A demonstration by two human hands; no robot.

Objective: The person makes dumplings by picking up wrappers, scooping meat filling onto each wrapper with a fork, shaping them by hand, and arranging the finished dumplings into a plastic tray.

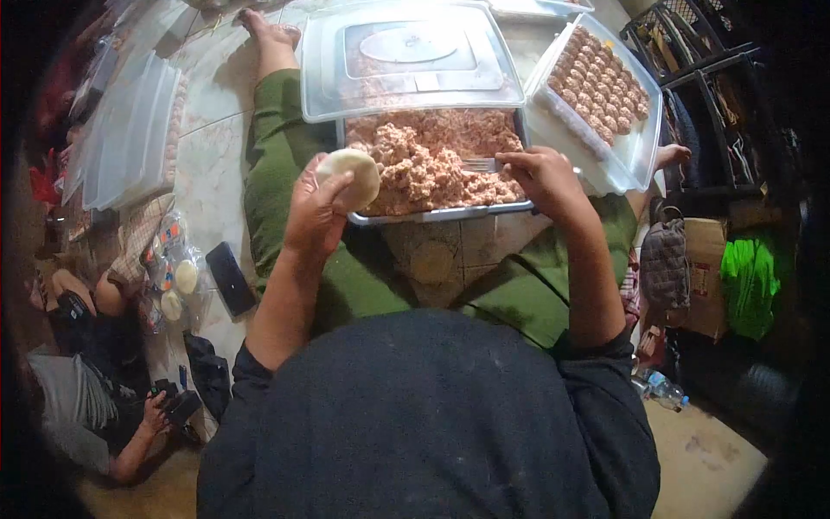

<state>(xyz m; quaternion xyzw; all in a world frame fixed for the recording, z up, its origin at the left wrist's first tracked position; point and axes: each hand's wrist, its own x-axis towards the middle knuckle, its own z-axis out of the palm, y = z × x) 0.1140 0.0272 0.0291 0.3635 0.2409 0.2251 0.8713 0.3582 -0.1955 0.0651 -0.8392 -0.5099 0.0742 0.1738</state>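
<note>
My left hand (318, 203) pinches a stack of round, pale dough wrappers (353, 177) at the left edge of a tub. Pink minced filling (415, 164) fills this tub (445, 214), heaped higher on its left side. At the tub's right side, my right hand (545, 177) is closed on a metal fork (478, 163), whose tines touch the filling. A clear plastic lid (411, 56) covers the far part of the tub.
Many filled pieces (596, 82) stand in rows in a container at the right. Stacked clear containers (130, 130), a phone (229, 278) and bagged wrappers (177, 277) lie left. Another person (78, 398) sits at lower left, holding a dark device. Shelves (718, 112) stand at the right.
</note>
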